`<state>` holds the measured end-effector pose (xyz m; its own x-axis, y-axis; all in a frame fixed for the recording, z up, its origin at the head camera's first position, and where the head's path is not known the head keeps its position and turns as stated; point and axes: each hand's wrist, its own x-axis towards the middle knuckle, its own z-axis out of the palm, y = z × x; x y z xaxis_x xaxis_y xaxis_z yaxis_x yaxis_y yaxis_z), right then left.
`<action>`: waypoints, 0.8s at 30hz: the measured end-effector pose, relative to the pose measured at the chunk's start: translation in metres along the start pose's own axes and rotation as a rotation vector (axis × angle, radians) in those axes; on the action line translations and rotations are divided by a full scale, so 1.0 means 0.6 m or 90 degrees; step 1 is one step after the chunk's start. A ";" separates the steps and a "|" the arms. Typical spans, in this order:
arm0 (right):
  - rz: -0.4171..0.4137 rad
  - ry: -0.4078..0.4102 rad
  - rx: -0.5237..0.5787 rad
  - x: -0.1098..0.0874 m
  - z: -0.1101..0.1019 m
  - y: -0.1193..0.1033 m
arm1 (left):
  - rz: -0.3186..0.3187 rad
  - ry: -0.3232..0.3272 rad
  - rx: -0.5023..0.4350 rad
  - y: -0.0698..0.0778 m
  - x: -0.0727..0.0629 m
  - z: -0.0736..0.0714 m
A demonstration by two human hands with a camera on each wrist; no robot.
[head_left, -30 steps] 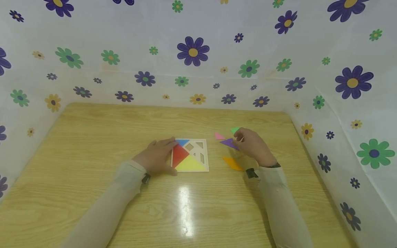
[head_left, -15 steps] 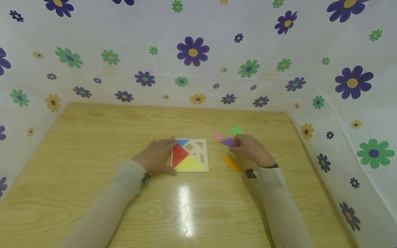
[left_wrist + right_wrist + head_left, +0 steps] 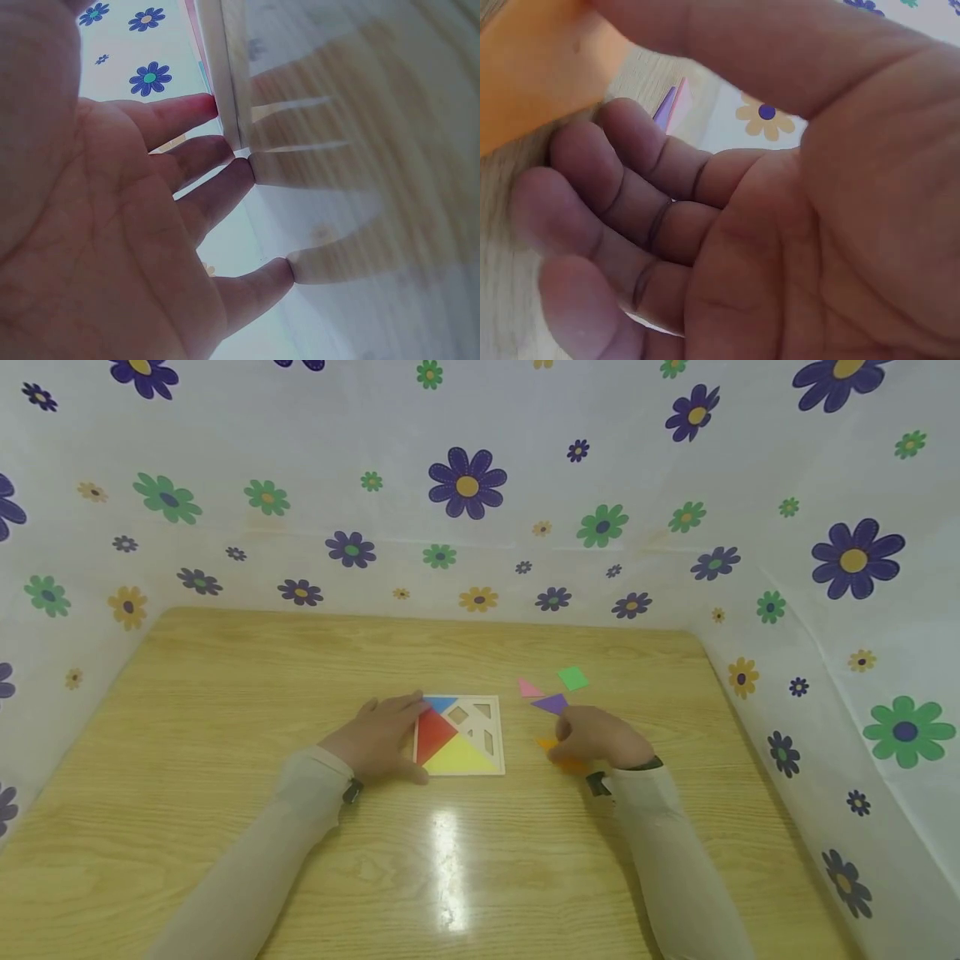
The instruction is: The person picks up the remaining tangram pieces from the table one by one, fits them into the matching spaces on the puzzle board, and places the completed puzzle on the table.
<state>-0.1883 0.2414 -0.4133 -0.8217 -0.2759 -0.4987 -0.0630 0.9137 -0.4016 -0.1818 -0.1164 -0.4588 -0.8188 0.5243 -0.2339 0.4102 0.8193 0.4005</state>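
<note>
My left hand (image 3: pixel 378 739) rests along the left edge of a square wooden tangram board (image 3: pixel 480 724), fingers extended. In the left wrist view its fingertips meet the board's side (image 3: pixel 223 67) and the table. A blue triangle (image 3: pixel 441 702), a red triangle (image 3: pixel 432 737) and a yellow triangle (image 3: pixel 459 758) lie in the board. Over an orange parallelogram (image 3: pixel 545 743) on the table is my right hand (image 3: pixel 603 739), partly hiding it. The right wrist view has the thumb tip at the orange piece (image 3: pixel 540 67), the loosely bent fingers apart from the thumb.
Beyond the right hand lie a purple triangle (image 3: pixel 551 703), a pink triangle (image 3: pixel 528 689) and a green square (image 3: pixel 573 678). The wooden table (image 3: pixel 285 652) is bounded at the back and sides by a white flowered sheet (image 3: pixel 510 427).
My right hand has moved from the purple triangle toward me and slightly left, to the orange parallelogram, uncovering the green and purple pieces. The left hand stays where it was.
</note>
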 end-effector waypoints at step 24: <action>-0.019 0.013 0.003 0.007 0.009 -0.001 | 0.006 0.007 0.003 0.003 -0.001 0.000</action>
<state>-0.1887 0.2378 -0.4194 -0.8311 -0.2973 -0.4700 -0.0855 0.9034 -0.4201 -0.1806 -0.1150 -0.4576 -0.8193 0.5291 -0.2209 0.4196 0.8159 0.3979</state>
